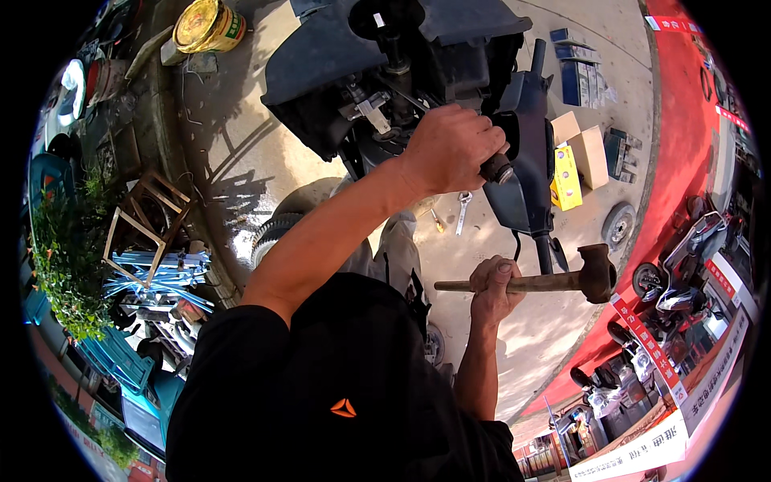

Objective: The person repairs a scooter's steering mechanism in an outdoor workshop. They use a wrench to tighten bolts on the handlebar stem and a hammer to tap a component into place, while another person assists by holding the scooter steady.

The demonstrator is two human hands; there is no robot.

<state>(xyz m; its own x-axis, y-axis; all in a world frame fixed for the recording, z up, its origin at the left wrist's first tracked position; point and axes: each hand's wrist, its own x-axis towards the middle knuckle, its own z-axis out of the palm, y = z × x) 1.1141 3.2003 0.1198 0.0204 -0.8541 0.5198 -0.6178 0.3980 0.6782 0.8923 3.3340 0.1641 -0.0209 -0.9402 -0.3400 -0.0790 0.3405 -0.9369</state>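
Note:
My left hand [454, 149] is closed round a dark-handled tool [498, 169]; its round butt sticks out past my fingers, and its exact kind is hidden. A thin metal shaft beyond the hand runs toward the bared front of a scooter [385, 104], among dark panels and metal parts. Lower and to the right, my right hand [494, 289] grips a hammer [554, 283] by its wooden handle, thumb along the top. The rusty head [597, 273] points right, apart from the tool. The scooter's dark handlebar cover [522, 153] hangs just right of my left hand.
A wrench [463, 213] and a small screwdriver [438, 221] lie on the concrete. Rightward are an open cardboard box [590, 153], a yellow box [566, 178], blue boxes [582, 80] and a small wheel [618, 225]. A yellow bucket [209, 26] stands far left, a wooden frame [148, 221] nearer.

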